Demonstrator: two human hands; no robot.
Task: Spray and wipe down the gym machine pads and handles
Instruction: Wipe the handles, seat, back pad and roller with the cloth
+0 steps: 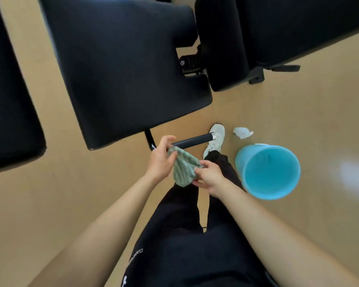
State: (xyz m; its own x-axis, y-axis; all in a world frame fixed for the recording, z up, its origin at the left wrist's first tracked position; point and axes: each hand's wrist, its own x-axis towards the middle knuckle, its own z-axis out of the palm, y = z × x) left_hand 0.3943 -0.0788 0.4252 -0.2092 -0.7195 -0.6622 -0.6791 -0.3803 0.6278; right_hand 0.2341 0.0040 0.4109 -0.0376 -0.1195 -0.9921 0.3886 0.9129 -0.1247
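A green striped cloth (182,170) hangs between both of my hands, just below the machine's dark grip handle (192,141). My left hand (161,159) pinches the cloth's upper edge close to the handle's inner end. My right hand (208,177) holds the cloth's lower right side. The handle sticks out to the right from under a big black seat pad (122,65). Another black pad (224,38) stands at the upper right. No spray bottle is in view.
A turquoise bucket (245,160) stands on the tan floor to my right. A crumpled white tissue (242,132) lies beyond it. My white shoe (215,139) is under the handle's tip. Another black pad (8,100) fills the left edge.
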